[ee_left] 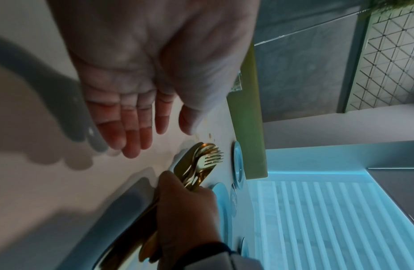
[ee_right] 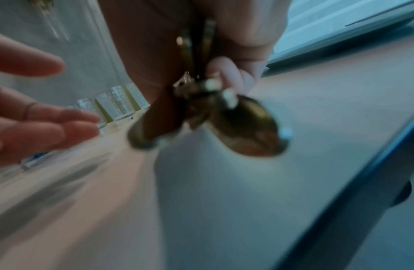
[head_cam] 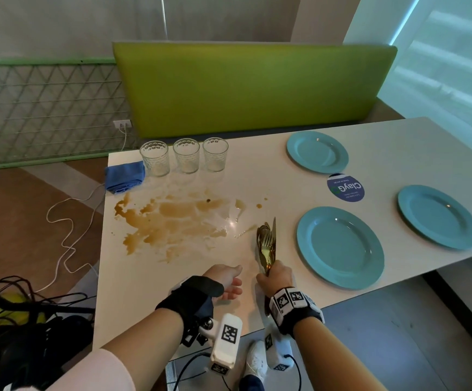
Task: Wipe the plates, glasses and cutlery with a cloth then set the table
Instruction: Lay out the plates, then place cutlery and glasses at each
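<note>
Nearest you, your right hand is clamped round the handles of the gold cutlery, a mixed bundle of forks, spoons and a knife with the working ends standing up and away from you; your left hand hovers just beside it, fingers relaxed and holding nothing. The handles are bunched loosely, so a piece could slip out and clatter onto the nearest plate; a firmer hold would guard against that. Further out, the brown spill covers the table; cutlery laid there would get soiled. Farthest, the cloth lies beside three glasses; a hasty reach for it could topple one.
</note>
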